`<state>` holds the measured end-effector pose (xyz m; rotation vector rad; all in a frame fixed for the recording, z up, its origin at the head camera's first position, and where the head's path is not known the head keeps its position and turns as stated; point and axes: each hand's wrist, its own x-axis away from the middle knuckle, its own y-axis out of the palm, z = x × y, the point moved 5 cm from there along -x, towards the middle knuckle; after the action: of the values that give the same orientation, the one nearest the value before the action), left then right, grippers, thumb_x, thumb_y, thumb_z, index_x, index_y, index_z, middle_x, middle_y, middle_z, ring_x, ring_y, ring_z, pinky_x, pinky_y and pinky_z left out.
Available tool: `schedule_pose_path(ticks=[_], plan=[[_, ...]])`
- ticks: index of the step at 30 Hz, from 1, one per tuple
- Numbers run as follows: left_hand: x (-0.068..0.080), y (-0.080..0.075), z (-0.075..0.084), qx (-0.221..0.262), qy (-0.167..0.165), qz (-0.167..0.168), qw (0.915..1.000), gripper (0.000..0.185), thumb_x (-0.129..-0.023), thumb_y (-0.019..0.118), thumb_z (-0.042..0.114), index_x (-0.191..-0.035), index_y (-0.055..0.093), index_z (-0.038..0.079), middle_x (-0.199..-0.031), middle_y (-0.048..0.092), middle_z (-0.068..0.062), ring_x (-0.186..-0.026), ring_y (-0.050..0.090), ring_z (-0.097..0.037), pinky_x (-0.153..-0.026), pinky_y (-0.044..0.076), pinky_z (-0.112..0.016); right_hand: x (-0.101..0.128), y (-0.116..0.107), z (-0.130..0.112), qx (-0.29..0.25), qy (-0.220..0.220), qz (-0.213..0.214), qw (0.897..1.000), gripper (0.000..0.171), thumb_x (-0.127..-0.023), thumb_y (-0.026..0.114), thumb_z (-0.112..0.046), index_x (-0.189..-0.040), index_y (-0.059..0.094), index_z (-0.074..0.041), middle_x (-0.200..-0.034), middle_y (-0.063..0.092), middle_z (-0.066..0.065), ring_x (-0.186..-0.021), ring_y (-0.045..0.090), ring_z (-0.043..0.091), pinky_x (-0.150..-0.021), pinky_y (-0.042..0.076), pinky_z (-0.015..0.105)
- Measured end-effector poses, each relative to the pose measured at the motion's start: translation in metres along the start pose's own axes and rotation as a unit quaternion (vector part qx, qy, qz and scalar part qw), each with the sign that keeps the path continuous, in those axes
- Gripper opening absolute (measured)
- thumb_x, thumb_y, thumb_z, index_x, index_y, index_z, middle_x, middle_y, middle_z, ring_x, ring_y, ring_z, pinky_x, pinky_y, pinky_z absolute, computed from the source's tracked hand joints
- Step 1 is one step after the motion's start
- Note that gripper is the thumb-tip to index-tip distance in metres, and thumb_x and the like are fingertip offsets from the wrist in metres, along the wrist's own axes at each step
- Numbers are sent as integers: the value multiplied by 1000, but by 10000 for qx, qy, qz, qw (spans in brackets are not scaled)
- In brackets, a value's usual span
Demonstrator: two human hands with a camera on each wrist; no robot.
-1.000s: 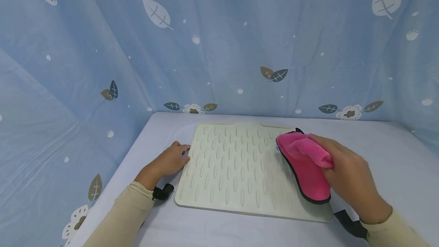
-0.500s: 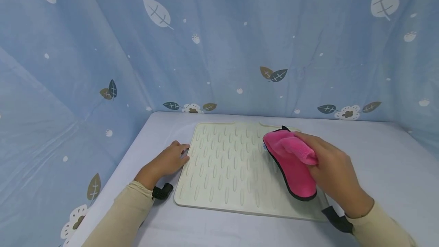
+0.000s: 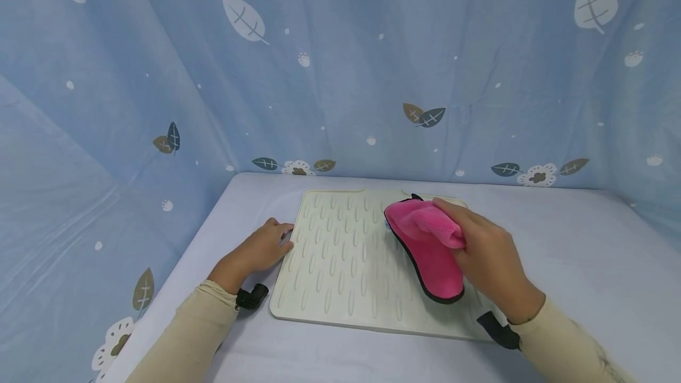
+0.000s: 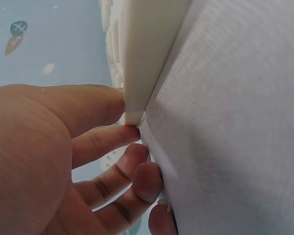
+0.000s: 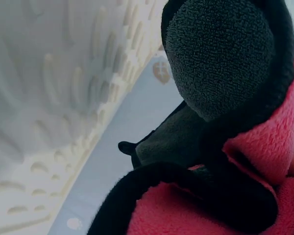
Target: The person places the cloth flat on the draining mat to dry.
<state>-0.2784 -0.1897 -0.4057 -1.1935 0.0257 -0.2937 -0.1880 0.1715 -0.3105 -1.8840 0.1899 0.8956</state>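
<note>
A cream dish-drying mat (image 3: 330, 253) with raised oval ridges lies flat on the white-covered table. Its left edge is touched by my left hand (image 3: 260, 248); in the left wrist view the thumb (image 4: 95, 105) meets the mat's side and the other fingers rest loosely by the table surface. My right hand (image 3: 486, 253) grips a bunched microfibre cleaning cloth (image 3: 425, 259), pink with black trim, over the mat's right half. The right wrist view shows the cloth's dark grey side (image 5: 220, 58) above the ridges. Whether the cloth touches the mat cannot be told. Most right fingers are hidden.
A blue patterned curtain (image 3: 340, 75) hangs behind and at the sides of the table. White tablecloth (image 3: 574, 253) extends right of the mat. Black wrist mounts (image 3: 252, 297) sit at both cuffs.
My right hand has moved left across the mat with the cloth, uncovering more of the mat's right side. The left hand and the mat have stayed in place.
</note>
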Motion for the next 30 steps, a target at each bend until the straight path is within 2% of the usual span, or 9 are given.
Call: schedule_pose_path(ticks=[6, 22, 30], plan=[[-1, 1, -1, 9, 17, 48, 10000, 52, -100, 61, 21, -146, 47, -1, -118, 55, -17, -95, 57, -21, -89, 51, -43, -6, 12, -6, -118, 39, -83, 9999, 72, -70, 87, 4, -136, 60, -9, -121, 70, 17, -105, 70, 39, -78, 59, 51], [-1, 0, -1, -28, 88, 101, 9999, 52, -99, 61, 19, -144, 48, -2, -112, 55, -16, -92, 56, -21, -89, 50, -43, -21, 37, -18, -482, -83, 122, 9987, 64, -76, 82, 3, -135, 62, -10, -124, 69, 16, -110, 69, 37, -83, 58, 50], [0, 1, 0, 31, 31, 71, 10000, 52, -100, 60, 21, -146, 47, -1, -115, 55, -16, -96, 58, -22, -90, 50, -43, -33, 46, -23, -448, -123, 236, 9986, 57, -80, 79, -1, -134, 62, -10, -122, 70, 14, -108, 70, 35, -82, 59, 50]])
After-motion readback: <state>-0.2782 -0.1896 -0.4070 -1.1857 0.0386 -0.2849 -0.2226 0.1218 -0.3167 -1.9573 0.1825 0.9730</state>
